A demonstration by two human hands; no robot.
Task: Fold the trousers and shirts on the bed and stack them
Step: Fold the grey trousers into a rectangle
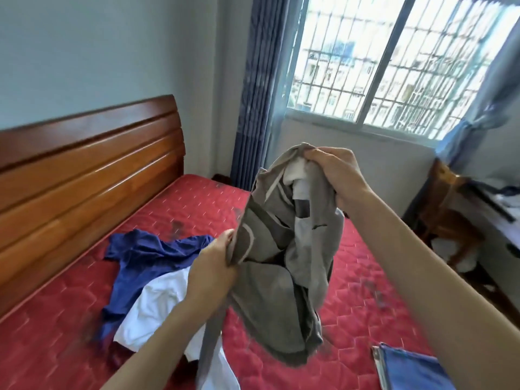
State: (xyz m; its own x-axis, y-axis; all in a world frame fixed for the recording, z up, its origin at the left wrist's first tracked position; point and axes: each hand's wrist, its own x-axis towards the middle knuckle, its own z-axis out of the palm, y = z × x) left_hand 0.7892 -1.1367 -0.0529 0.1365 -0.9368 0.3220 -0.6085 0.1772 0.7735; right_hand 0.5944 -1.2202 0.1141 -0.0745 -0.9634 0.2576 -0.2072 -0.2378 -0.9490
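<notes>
We hold a crumpled grey garment (287, 266) up above the bed (365, 282), with both hands on it. It looks like a pair of trousers, with pale lining and a white patch showing near its top, though we cannot tell its cut for sure. Our right hand (334, 178) is the higher one, its fingers (318, 156) curled tight round the bunched top edge. Our left hand (213, 263) sits lower and to the left, pinching another edge of the same cloth between thumb and curled fingers. The grey fabric hangs in loose folds between and below the 2 hands, clear of the red quilted mattress, and a long strip of it trails down past our left forearm.

On the mattress behind our left hand lies a dark blue shirt (140, 260), spread out and rumpled. A white garment (152, 308) lies touching it, partly over its lower edge and partly hidden by our left arm. At the lower right corner of the view a folded blue piece (413, 370) rests on the bed, well apart from the loose clothes.

The wooden headboard (84, 170) runs along the left. A barred window (394, 60) with blue curtains (253, 88) fills the far wall, and a wooden chair (447, 215) stands beside the bed at the right.
</notes>
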